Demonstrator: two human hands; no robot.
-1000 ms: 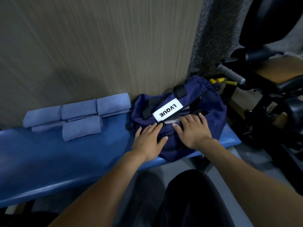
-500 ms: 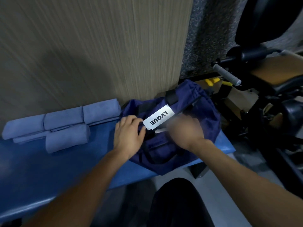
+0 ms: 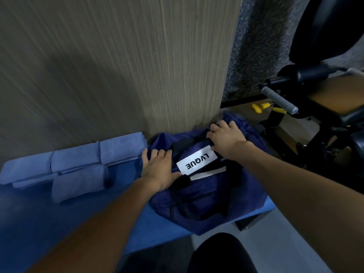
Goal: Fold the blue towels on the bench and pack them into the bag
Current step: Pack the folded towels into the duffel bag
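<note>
Presently both hands work at the navy bag (image 3: 206, 196) at the bench's (image 3: 59, 223) 3 o'clock end, left hand (image 3: 159, 168) flat and pressing, right hand (image 3: 226, 137) curled on its far strap, folded towels (image 3: 78, 164) waiting at 9 o'clock; judged next: opening it.

Wood-grain wall panel (image 3: 118, 71) fills upper left, running vertical behind bench. Grey speckled wall (image 3: 262, 42) to its right. Black exercise machine (image 3: 323, 123) at right edge: grey foam-grip handle (image 3: 279, 100) angled toward lower right, black padded roller (image 3: 307, 72) above it, large black pad (image 3: 331, 28) in upper right corner, tan-brown seat pad (image 3: 338, 93) beside handle. Yellow pin (image 3: 261, 106) on ledge near wall base. Grey floor (image 3: 291, 243) at lower right.
</note>
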